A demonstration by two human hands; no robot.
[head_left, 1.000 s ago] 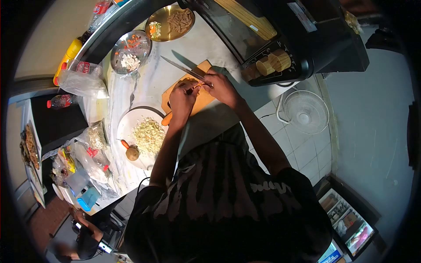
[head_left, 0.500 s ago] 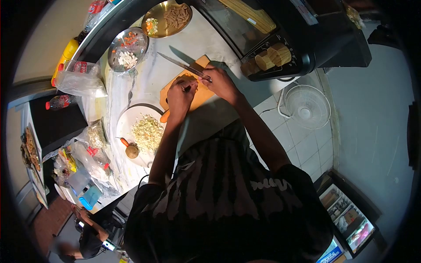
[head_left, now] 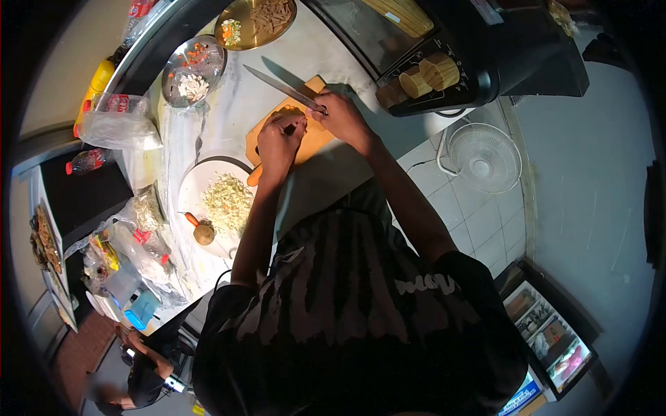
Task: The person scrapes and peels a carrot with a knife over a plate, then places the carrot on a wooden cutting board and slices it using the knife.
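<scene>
My right hand (head_left: pixel 343 121) is closed round the handle of a kitchen knife (head_left: pixel 276 83), whose long blade points up and left above the wooden cutting board (head_left: pixel 316 142). Beside it, my left hand (head_left: pixel 279 144) has curled fingers over the board's left part; whatever they pinch is hidden. Small orange bits (head_left: pixel 290 109) lie on the board by the fingertips. An orange rounded end (head_left: pixel 254 176) shows under my left wrist; I cannot tell if it is a carrot. Left of that wrist, a white plate (head_left: pixel 189 187) bears pale chopped vegetable (head_left: pixel 227 201), a small carrot (head_left: pixel 191 219) and a round brown potato-like vegetable (head_left: pixel 204 234).
A steel plate (head_left: pixel 166 89) and a brass-coloured plate (head_left: pixel 244 43) hold cut ingredients at the counter's far left. A black oven (head_left: pixel 430 93) stands right of the board. Plastic bags (head_left: pixel 121 132) and bottles line the left edge. A white fan (head_left: pixel 482 158) stands right; another person sits lower left.
The whole view has shifted slightly, so the counter sits a little higher and further left. Both hands stay over the board, with the knife still in my right hand.
</scene>
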